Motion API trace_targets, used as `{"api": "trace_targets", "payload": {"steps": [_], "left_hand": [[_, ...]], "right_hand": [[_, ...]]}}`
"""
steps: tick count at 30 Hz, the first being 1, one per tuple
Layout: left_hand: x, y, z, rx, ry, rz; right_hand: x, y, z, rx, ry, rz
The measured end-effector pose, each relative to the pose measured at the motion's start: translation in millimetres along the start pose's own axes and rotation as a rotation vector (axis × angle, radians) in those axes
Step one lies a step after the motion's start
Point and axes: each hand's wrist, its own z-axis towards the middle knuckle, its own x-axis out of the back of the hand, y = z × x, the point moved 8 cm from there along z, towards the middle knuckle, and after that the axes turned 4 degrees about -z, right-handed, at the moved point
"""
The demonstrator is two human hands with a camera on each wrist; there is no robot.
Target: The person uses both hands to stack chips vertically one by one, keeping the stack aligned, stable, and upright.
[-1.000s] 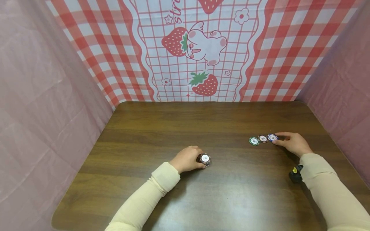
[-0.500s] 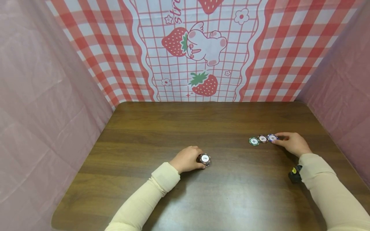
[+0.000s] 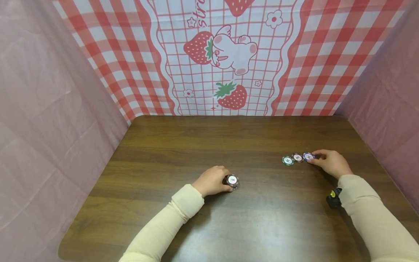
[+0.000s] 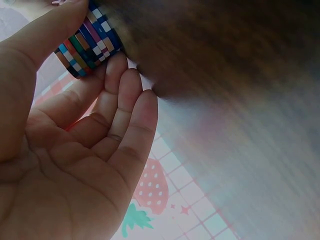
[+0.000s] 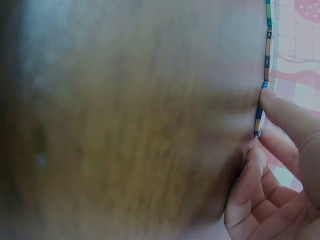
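Three poker chips lie flat on the wooden table in a short row, edge to edge: a green chip on the left, a brown chip in the middle, a blue chip on the right. My right hand pinches the blue chip at its rim between thumb and finger. Nearer the table's centre, my left hand grips a stack of poker chips, thumb on the near side. Its top chip is brown and reads 100. Several coloured chip edges of that stack show in the left wrist view.
The brown wooden table ends at the back against a red and white checked cloth with strawberries. Pink drapes hang at both sides. A small black device sits at my right wrist.
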Motion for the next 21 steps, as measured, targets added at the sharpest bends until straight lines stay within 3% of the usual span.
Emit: {"api": "trace_targets", "payload": {"steps": [9, 21], "left_hand": [[0.1, -0.3, -0.3, 0.003, 0.0, -0.002], [0.4, -0.4, -0.6, 0.003, -0.001, -0.005]], "right_hand": [[-2.1, -1.0, 3.2, -0.003, -0.04, -0.008], [1.4, -4.4, 5.4, 0.042, 0.007, -0.063]]}}
